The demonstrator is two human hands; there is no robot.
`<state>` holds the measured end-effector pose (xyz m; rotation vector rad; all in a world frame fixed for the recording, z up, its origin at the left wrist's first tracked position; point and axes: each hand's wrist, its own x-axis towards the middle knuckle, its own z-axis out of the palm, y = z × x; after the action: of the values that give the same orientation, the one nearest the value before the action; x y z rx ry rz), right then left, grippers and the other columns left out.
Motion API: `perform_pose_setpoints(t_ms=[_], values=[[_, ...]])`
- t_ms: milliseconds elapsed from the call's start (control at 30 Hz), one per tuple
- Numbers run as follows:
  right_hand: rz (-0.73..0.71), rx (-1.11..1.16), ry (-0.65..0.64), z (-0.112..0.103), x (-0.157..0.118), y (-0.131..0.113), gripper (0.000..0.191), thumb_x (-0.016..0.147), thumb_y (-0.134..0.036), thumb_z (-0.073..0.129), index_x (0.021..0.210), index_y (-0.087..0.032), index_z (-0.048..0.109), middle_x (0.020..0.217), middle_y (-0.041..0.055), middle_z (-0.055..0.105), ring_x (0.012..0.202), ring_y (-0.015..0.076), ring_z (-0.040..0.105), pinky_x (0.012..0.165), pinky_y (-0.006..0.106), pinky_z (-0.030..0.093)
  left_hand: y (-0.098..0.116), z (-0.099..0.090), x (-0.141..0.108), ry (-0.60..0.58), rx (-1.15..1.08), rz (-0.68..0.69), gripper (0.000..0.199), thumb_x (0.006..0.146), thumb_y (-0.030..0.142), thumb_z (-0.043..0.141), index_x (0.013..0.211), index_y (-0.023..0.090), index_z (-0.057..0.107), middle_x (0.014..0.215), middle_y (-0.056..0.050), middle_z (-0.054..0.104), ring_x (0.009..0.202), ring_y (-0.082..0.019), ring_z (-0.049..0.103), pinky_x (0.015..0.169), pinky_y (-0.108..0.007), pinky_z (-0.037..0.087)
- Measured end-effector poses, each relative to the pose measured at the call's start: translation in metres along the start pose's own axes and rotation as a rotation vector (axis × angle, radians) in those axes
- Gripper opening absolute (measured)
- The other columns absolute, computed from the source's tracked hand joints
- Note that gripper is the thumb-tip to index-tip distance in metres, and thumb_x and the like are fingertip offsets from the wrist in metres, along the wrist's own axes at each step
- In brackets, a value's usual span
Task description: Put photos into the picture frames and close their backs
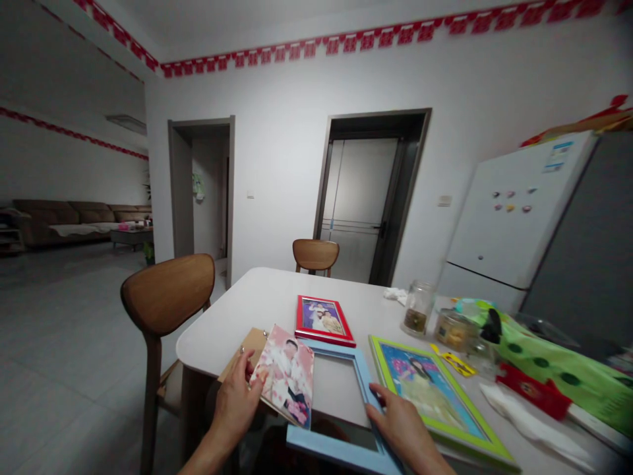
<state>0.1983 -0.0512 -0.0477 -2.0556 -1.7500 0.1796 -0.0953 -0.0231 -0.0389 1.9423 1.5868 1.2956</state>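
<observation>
My left hand grips the left edge of a pink photo, which is tilted over the left side of a light blue frame. Beneath the photo and beside my fingers lies a brown backing board with small metal clips. My right hand is closed on the right side of the blue frame, whose opening shows the table and, lower down, a dark area past its edge. A red-framed photo lies just behind. Right of the blue frame rests a larger photo in a green frame.
On the white table, a glass jar, a container of snacks, a red box and green packaging stand at the right. Wooden chairs are at the left and far side.
</observation>
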Motion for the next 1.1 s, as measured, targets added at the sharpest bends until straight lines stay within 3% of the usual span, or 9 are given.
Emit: perform_pose_setpoints(t_ms=[133,300,467,633,800,933,1033,1100], values=[[-0.039,-0.100,-0.036,0.003,-0.003,0.000,0.043,0.071,-0.026,0.039,0.106,-0.006,0.055,0.104,0.0143,0.060,0.096,0.0218,0.055,0.084,0.027,0.038,-0.012,0.006,-0.009,-0.089,0.088,-0.020,0.038,0.074,0.031,0.044,0.108,0.015,0.047,0.088,-0.005,0.059,0.082,-0.020,0.057,0.075,-0.033,0.043],[0.000,-0.185,-0.050,-0.002,-0.007,-0.007,0.040,0.074,-0.029,0.039,0.106,-0.012,0.054,0.103,0.0134,0.061,0.094,0.0237,0.056,0.079,0.031,0.040,0.001,0.013,-0.015,-0.146,0.177,0.202,0.035,0.071,0.020,0.040,0.104,0.016,0.052,0.103,-0.009,0.056,0.099,-0.023,0.050,0.088,-0.038,0.037],[0.018,-0.231,-0.033,-0.004,-0.011,-0.012,0.036,0.076,-0.031,0.038,0.104,-0.016,0.055,0.101,0.0132,0.060,0.091,0.0251,0.056,0.073,0.033,0.040,0.018,0.020,-0.023,-0.389,0.215,0.334,0.053,0.063,0.013,0.044,0.115,0.020,0.046,0.122,-0.007,0.046,0.115,-0.022,0.036,0.099,-0.042,0.021],[-0.004,-0.216,0.027,-0.005,-0.012,-0.016,0.034,0.076,-0.030,0.038,0.101,-0.017,0.056,0.099,0.0123,0.059,0.086,0.0232,0.057,0.071,0.032,0.041,0.023,0.018,-0.021,-0.522,0.266,0.336,0.054,0.062,0.011,0.045,0.115,0.022,0.047,0.126,-0.006,0.043,0.117,-0.021,0.034,0.100,-0.039,0.021],[-0.110,-0.077,0.058,-0.001,-0.007,-0.030,0.035,0.076,-0.029,0.037,0.101,-0.015,0.058,0.096,0.0100,0.059,0.088,0.0209,0.055,0.076,0.029,0.040,0.027,0.022,-0.018,-0.490,0.343,0.370,0.050,0.065,0.007,0.042,0.112,0.019,0.051,0.119,-0.008,0.049,0.111,-0.022,0.041,0.096,-0.037,0.029],[-0.143,0.069,0.005,0.007,-0.004,-0.039,0.035,0.074,-0.029,0.039,0.097,-0.012,0.059,0.090,0.0097,0.062,0.076,0.0185,0.058,0.071,0.027,0.041,0.024,0.025,-0.012,-0.404,0.291,0.378,0.042,0.073,0.011,0.038,0.111,0.017,0.052,0.117,-0.010,0.051,0.108,-0.023,0.044,0.093,-0.039,0.033],[-0.164,0.240,-0.034,0.011,-0.005,-0.045,0.035,0.074,-0.031,0.040,0.096,-0.012,0.060,0.083,0.0083,0.064,0.068,0.0165,0.058,0.067,0.027,0.041,0.024,0.019,-0.001,-0.244,0.076,0.338,0.040,0.074,0.011,0.037,0.110,0.019,0.053,0.114,-0.007,0.054,0.107,-0.020,0.046,0.093,-0.037,0.034],[-0.189,0.382,-0.061,0.015,-0.006,-0.053,0.034,0.073,-0.033,0.043,0.094,-0.013,0.061,0.083,0.0077,0.065,0.068,0.0162,0.058,0.069,0.026,0.041,0.031,0.015,0.007,-0.101,-0.160,0.237,0.035,0.077,0.017,0.038,0.107,0.020,0.054,0.110,-0.006,0.057,0.104,-0.020,0.049,0.092,-0.036,0.036]])
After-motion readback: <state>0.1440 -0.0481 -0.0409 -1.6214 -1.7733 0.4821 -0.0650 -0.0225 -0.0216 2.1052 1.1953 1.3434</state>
